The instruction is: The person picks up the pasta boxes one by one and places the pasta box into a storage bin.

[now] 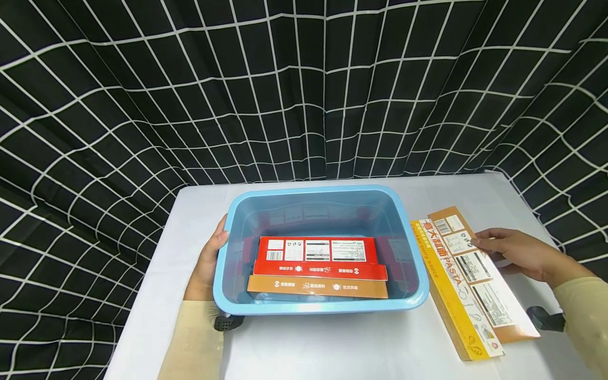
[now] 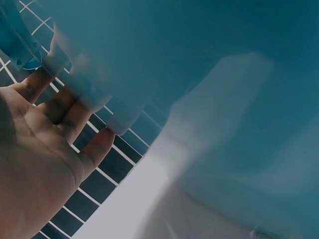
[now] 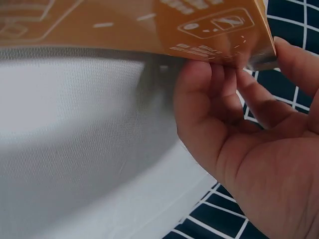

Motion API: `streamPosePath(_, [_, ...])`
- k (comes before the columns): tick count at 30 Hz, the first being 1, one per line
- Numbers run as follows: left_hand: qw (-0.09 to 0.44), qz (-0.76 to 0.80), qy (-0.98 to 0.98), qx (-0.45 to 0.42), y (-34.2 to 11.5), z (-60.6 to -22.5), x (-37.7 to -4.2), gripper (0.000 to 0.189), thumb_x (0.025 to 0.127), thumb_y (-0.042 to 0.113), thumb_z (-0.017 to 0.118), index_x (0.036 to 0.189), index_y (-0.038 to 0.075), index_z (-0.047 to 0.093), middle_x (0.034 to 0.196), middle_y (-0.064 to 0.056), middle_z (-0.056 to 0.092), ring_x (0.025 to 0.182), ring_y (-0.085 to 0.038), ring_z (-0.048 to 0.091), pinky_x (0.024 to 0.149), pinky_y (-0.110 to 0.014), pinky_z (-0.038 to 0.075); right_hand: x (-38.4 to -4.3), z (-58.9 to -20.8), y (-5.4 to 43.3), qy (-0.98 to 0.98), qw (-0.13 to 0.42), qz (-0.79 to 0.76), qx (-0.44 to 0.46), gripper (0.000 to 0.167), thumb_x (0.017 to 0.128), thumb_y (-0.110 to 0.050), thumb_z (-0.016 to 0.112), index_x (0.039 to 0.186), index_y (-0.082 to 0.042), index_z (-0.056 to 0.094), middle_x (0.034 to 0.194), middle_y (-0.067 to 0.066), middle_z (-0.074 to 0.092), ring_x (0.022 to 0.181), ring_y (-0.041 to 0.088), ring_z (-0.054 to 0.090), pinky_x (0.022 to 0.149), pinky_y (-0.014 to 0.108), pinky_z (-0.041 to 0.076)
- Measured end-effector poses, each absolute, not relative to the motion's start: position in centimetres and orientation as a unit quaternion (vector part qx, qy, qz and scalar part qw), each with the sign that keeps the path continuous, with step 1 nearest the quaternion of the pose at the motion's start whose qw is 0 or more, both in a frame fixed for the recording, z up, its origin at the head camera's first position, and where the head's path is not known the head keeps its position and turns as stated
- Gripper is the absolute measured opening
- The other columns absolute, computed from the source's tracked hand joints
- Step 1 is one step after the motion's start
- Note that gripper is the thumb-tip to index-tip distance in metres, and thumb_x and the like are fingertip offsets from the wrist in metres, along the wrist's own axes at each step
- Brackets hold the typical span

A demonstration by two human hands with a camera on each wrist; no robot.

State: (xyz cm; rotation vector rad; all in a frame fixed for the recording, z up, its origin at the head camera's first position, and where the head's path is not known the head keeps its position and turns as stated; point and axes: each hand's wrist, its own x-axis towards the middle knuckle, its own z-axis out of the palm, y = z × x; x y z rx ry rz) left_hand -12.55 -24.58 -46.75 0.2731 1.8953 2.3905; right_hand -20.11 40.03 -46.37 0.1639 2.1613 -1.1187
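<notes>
A blue plastic bin stands mid-table, holding a red box and an orange-brown box nearer its front wall. My left hand holds the bin's left rim; the left wrist view shows the fingers at the translucent outer side. To the right lie a yellow-and-white pasta box marked chicken curry sauce and, against it, an orange box with label panels. My right hand pinches the orange box's right edge, thumb on top. In the right wrist view its other fingers are underneath.
A white-covered table carries everything. Black curtains with a white grid hang around its back and sides. Black wrist devices show beneath the left sleeve and beside the right sleeve.
</notes>
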Motion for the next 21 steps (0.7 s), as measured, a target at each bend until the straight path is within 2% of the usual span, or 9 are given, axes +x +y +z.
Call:
streamPosePath(12, [0.042,0.782,0.615,0.091,-24.67,-46.76,-12.56,0.069,0.103,0.036,0.038,0.171,0.025,0.032,0.170,-0.009,0.037,0.151,-0.036,0.033,0.120,-0.068,0.020,-19.77,-46.07,39.74,0.833,0.328,-0.442,0.063,0.070,0.115,-0.035,0.058,0.157,0.015,0.031,0.117,0.013,0.073,0.102,0.033,0.070,0.086,0.049,0.062])
streamPosePath(21, [0.045,0.788,0.605,0.102,-24.60,-46.64,-12.52,0.069,0.104,0.035,0.039,0.171,0.023,0.032,0.170,-0.014,0.036,0.151,-0.038,0.033,0.121,-0.068,0.022,-19.80,-45.33,39.09,0.863,0.290,-0.410,0.050,0.076,0.115,-0.040,0.058,0.159,0.015,0.028,0.117,0.016,0.073,0.102,0.033,0.071,0.085,0.050,0.062])
